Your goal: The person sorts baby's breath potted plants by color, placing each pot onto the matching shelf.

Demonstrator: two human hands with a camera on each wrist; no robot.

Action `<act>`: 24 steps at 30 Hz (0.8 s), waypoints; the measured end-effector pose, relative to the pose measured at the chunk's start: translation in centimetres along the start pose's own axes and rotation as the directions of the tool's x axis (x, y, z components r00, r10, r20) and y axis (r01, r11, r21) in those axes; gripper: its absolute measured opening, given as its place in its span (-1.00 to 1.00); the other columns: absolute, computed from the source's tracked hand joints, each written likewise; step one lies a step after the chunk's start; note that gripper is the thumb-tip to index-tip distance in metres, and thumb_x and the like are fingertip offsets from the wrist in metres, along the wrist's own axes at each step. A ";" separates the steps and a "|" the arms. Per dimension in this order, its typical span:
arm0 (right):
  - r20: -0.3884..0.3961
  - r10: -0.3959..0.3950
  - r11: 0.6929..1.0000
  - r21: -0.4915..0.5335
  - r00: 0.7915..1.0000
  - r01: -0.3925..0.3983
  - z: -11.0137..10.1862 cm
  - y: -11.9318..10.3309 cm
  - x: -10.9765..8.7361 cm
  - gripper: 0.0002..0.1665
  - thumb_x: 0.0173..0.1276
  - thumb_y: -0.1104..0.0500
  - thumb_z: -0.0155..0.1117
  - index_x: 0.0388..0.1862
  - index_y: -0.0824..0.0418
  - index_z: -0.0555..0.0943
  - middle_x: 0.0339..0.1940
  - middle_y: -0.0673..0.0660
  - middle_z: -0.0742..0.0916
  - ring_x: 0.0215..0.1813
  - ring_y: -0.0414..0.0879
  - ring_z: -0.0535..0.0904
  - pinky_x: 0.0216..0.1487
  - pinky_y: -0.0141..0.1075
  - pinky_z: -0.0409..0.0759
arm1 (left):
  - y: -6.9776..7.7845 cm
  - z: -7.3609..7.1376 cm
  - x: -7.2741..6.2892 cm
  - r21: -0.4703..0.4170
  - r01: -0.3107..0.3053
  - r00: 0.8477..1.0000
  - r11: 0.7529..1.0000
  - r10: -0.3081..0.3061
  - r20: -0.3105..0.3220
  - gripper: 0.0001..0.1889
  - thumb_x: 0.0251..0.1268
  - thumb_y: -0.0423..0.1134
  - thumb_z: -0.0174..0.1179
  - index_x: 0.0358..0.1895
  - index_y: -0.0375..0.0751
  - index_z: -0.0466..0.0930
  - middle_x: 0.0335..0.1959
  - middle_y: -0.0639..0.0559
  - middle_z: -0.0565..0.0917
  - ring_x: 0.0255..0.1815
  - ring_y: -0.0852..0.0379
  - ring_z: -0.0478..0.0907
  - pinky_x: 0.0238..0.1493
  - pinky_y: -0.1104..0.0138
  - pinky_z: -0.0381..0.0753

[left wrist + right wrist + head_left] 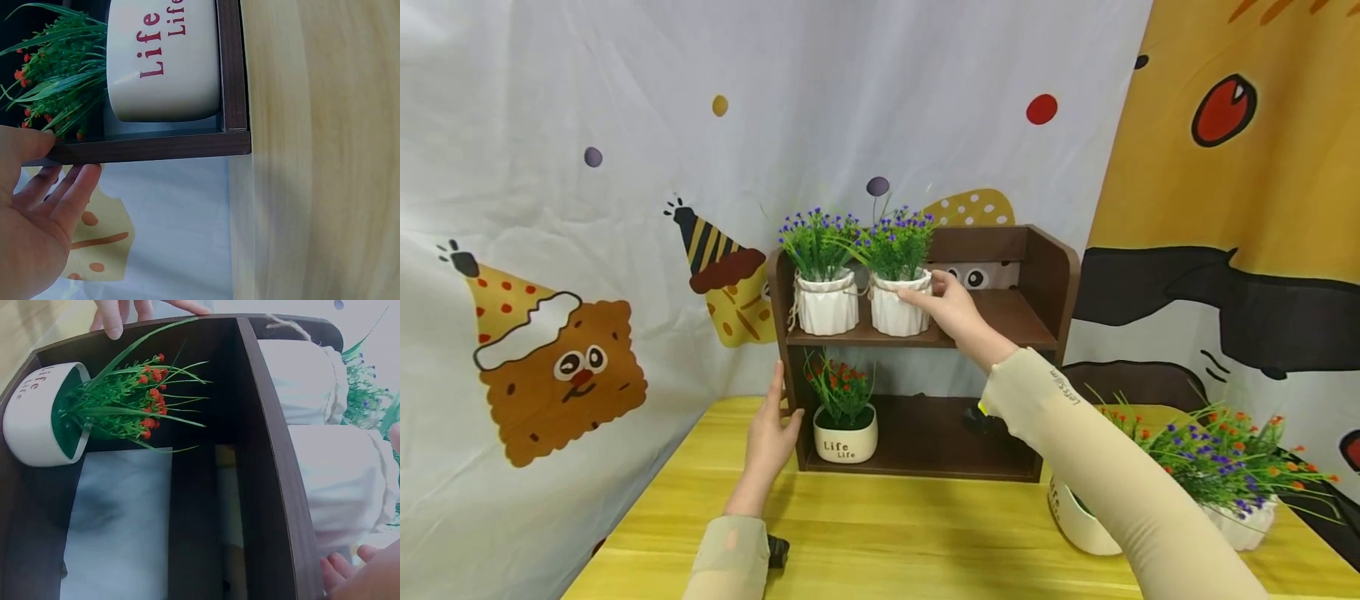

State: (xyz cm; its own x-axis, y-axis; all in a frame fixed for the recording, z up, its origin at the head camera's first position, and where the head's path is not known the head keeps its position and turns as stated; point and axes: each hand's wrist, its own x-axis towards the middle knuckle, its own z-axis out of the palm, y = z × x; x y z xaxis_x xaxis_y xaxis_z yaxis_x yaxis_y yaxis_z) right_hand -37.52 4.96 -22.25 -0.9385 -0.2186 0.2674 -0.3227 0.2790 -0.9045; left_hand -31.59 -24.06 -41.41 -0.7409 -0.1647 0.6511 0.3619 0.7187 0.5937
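A small dark brown two-tier shelf (925, 471) stands on the table. On its upper board, two white pots with twine and purple flowers sit side by side: a left flowerpot (826, 307) and a right flowerpot (891, 315). My right hand (958, 312) holds the right one, thumb at its front and fingers around its far side. My left hand (769, 437) grips the shelf's left side panel (156, 149), thumb on the front edge and fingers outside. Inside the lower tier, at the left, is a cream "Life" pot (846, 442) with red flowers.
On the table's right, partly behind my right sleeve, are a cream pot (1086, 529) and a white pot (1247, 525) with purple and orange flowers. A small black object (777, 552) lies by my left wrist. A printed cloth (625, 167) hangs behind the wooden table (880, 542).
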 end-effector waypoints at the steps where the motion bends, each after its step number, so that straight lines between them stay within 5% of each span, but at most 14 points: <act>1: 0.000 -0.014 1.000 -0.015 1.000 0.014 -0.4 0.2 -0.4 0.05 0.28 -0.18 0.32 0.57 0.15 0.04 0.44 0.24 0.29 0.42 0.11 0.23 0.33 0.05 0.31 | 0.0 0.1 -0.1 0.000 0.001 1.000 1.000 -0.001 0.002 0.00 0.24 -0.47 0.25 0.57 0.27 -0.16 0.19 -0.40 0.49 -0.16 -0.24 0.64 -0.20 -0.02 0.65; 7: 0.014 -0.137 0.986 -0.096 0.990 0.138 -2.4 1.9 -4.4 -0.10 0.34 -0.18 0.27 0.52 0.09 0.17 0.42 0.20 0.37 0.40 0.08 0.29 0.28 0.06 0.38 | -0.2 0.1 -0.4 0.008 0.001 1.000 1.000 -0.002 0.011 0.00 0.24 -0.47 0.25 0.57 0.27 -0.16 0.18 -0.41 0.49 -0.16 -0.25 0.64 -0.21 -0.03 0.66; 16: 0.109 -0.284 0.956 -0.046 0.953 0.290 -3.1 3.6 -10.6 -0.34 0.39 0.05 0.28 0.40 0.15 0.34 0.34 0.20 0.46 0.32 0.09 0.38 0.26 0.10 0.39 | -0.3 -0.1 0.0 0.019 -0.019 1.000 1.000 0.019 -0.003 0.01 0.24 -0.46 0.26 0.58 0.24 -0.19 0.17 -0.44 0.49 -0.13 -0.29 0.63 -0.19 -0.07 0.64; 24: 0.188 -0.265 0.956 -0.073 0.946 0.283 -2.4 8.2 -16.3 -0.39 0.30 0.11 0.38 0.31 0.07 0.43 0.22 0.10 0.56 0.22 0.09 0.49 0.19 0.04 0.46 | -0.2 0.0 0.0 0.007 -0.015 1.000 1.000 0.015 0.000 0.01 0.23 -0.47 0.26 0.58 0.23 -0.17 0.16 -0.44 0.49 -0.15 -0.29 0.63 -0.20 -0.07 0.64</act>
State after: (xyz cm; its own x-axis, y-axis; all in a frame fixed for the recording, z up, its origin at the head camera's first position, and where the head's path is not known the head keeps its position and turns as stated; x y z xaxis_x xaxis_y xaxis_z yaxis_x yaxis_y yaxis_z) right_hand -25.12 13.02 -33.23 -0.7789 -0.4563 0.4302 -0.5828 0.2733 -0.7653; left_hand -31.67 -24.19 -41.50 -0.7355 -0.1540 0.6598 0.3690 0.7258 0.5806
